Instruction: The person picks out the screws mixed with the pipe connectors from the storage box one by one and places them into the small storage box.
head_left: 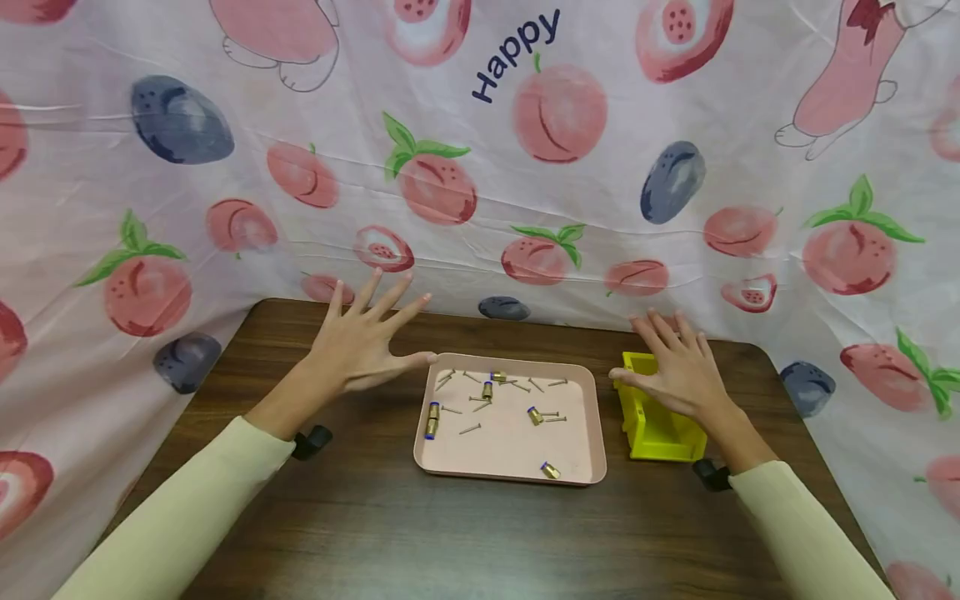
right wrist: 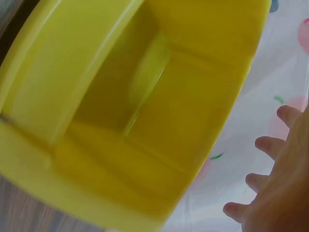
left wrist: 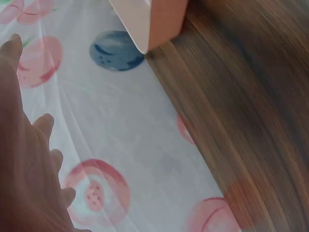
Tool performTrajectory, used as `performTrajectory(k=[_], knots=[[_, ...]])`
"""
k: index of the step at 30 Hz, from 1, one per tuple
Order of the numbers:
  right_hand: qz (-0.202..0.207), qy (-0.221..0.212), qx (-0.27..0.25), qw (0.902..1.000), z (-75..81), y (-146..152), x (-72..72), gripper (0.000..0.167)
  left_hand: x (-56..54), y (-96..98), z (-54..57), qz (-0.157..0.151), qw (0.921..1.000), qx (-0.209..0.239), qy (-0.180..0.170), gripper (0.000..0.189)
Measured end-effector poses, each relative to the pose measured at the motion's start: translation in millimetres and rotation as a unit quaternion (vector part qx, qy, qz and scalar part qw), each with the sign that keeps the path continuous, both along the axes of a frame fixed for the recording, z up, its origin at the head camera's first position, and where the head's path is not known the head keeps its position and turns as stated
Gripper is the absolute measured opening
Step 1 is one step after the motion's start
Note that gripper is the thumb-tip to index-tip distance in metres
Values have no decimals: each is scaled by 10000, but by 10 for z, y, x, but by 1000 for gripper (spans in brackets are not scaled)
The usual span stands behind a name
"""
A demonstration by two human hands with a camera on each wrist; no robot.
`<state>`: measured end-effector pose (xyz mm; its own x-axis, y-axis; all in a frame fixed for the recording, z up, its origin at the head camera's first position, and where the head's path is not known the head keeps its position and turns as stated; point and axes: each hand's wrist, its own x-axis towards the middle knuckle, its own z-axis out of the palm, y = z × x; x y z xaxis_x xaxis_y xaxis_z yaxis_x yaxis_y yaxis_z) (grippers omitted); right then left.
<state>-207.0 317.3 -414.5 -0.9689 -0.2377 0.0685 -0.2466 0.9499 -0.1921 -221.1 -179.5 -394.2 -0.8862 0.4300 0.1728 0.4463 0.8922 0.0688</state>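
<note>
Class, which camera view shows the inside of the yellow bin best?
The right wrist view: the yellow bin fills much of the picture, its inside unblocked. The head view shows it smaller, partly covered by the right hand; the left wrist view, none of it.

Pale pink tray, yellow bin, brown wood-grained table

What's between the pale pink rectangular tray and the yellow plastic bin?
A bare strip of dark brown wooden table separates tray and bin in the head view; the thumb tip of the right hand shows over its far end.
</note>
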Motion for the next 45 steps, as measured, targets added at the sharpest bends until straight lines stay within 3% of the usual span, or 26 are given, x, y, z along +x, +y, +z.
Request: performTrajectory(k=[14,22,27,32,39,45], knots=[[563,605,-389,9958,-95,-356,191,105,275,239,-34,-78,9997,218,73,100],[780,515,-1018,9904,-183,-511,383,106,536,425,-66,-130,9946,1027,61,97],[856,352,-1741,9804,-238,-599,478,103,686,523,-105,-56,9851,1713,-114,94],[844,159,-2270,9701,-275,-681,515,98,783,587,-160,101,9700,2402,-353,92],[986,-57,-2381,9662,-236,-766,454,86,806,604,-289,528,9466,3114,-653,78],[1137,-588,-2553,9584,-216,-760,306,80,754,598,-423,814,9414,3144,-912,73]])
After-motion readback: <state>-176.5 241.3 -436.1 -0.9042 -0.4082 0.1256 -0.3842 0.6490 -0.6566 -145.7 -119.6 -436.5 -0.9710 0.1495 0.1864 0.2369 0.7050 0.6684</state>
